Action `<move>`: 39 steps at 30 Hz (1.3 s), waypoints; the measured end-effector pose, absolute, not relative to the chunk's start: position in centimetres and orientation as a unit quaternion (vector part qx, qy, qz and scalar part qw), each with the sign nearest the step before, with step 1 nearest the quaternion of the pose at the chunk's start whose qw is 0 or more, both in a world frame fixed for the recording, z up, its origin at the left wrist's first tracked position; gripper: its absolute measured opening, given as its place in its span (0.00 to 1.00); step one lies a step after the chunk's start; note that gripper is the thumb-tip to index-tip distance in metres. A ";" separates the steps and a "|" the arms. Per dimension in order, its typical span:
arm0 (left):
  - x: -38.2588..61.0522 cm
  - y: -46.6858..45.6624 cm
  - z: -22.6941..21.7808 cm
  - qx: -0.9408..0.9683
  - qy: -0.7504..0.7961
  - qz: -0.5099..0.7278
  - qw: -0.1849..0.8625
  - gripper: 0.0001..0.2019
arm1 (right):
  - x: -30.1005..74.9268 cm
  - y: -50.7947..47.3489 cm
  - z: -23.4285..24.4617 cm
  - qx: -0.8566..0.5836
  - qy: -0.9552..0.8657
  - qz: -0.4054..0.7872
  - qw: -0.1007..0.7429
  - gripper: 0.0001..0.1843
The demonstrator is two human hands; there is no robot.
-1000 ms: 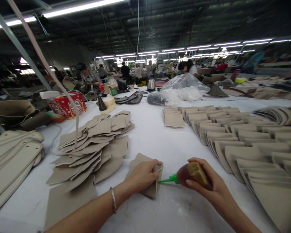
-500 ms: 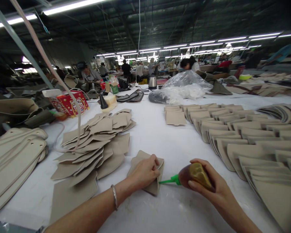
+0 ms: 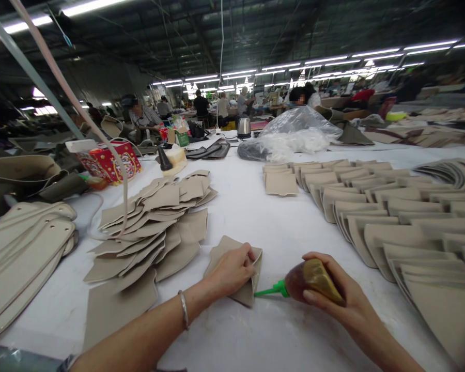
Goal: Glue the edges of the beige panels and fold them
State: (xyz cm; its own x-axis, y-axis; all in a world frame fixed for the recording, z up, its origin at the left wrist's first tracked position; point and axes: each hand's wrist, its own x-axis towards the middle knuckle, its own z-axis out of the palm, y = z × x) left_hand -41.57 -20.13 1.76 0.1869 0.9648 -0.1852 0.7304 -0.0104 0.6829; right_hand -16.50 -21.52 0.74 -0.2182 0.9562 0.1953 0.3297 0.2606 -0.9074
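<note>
My left hand [image 3: 231, 270] presses down on a folded beige leather piece [image 3: 226, 250] lying on the white table [image 3: 251, 217], its fingers curled over the piece's right edge. My right hand [image 3: 335, 297] is wrapped round a brown glue bottle [image 3: 312, 279] whose green nozzle [image 3: 270, 291] points left and touches the piece's lower right edge. A silver bangle [image 3: 183, 309] sits on my left wrist.
A loose heap of beige cut pieces [image 3: 155, 222] lies to the left, and rows of overlapped pieces [image 3: 391, 217] fill the right. Long beige strips [image 3: 19, 253] lie at far left. A red box [image 3: 108, 163], a clear plastic bag [image 3: 294, 137] and a kettle [image 3: 243, 126] stand farther back. Other people work at distant tables.
My view has shifted slightly. My left hand's fingers have tightened on the piece's edge, and the nozzle stays against it.
</note>
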 end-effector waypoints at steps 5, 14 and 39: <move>-41.5 -20.2 2.1 0.687 0.615 0.170 0.348 0.09 | -16.0 -20.4 0.6 -0.482 -0.700 0.310 0.426 0.24; -41.6 -20.3 2.1 0.686 0.613 0.175 0.350 0.08 | -16.6 -22.0 0.4 -0.481 -0.675 0.360 0.428 0.25; -41.6 -20.1 1.7 0.686 0.611 0.181 0.352 0.08 | -16.2 -21.3 0.4 -0.451 -0.644 0.466 0.406 0.28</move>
